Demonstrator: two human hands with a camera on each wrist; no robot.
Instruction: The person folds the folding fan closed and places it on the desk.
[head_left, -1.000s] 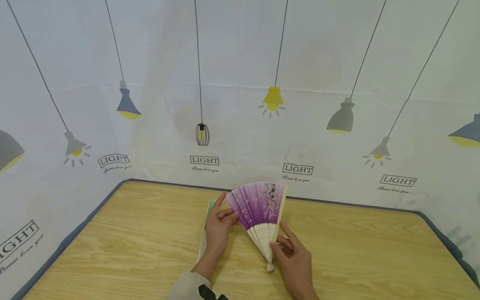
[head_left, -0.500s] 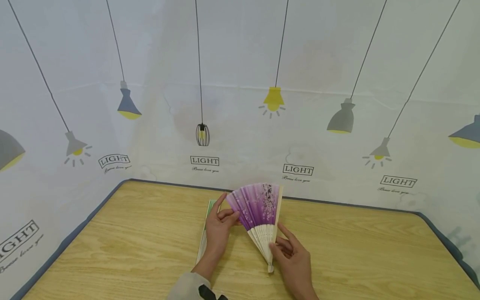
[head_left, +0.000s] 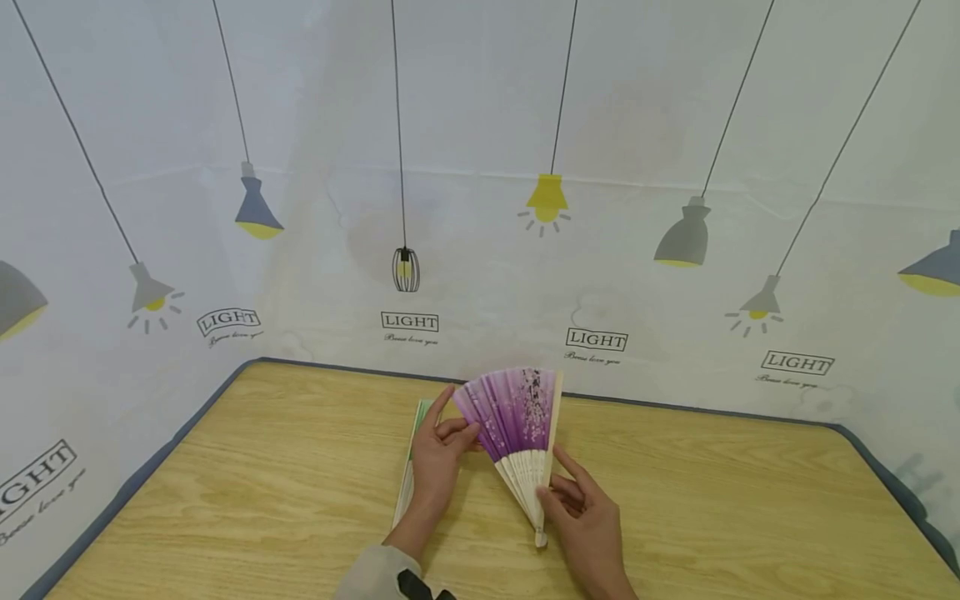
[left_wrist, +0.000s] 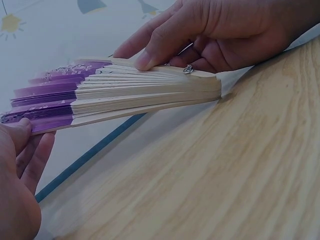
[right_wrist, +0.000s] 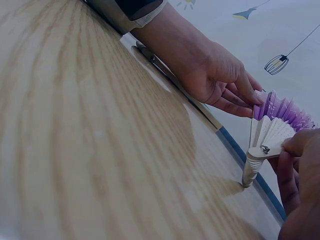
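Observation:
A purple folding fan [head_left: 513, 417] with a white blossom print and pale ribs is partly spread between my two hands, above the table. My left hand [head_left: 437, 458] pinches its left edge between thumb and fingers, at the purple part. On the other side, my right hand [head_left: 588, 521] holds the pale outer rib low down, thumb in front. In the left wrist view the pleats [left_wrist: 100, 95] stand loosely stacked, with a small metal ring [left_wrist: 188, 69] near the pivot end. The right wrist view shows the pivot end [right_wrist: 250, 170] close to the tabletop.
A narrow pale-and-green folded thing, which looks like a second fan [head_left: 406, 483], lies on the table behind my left hand and forearm, partly hidden. The wood-grain table [head_left: 750, 500] meets a white sheet [head_left: 480, 125] printed with lamps along its dark-edged back.
The fan's right edge has swung a little to the left, so the fan is slightly narrower. My right hand has shifted slightly left with it; the left hand stays put.

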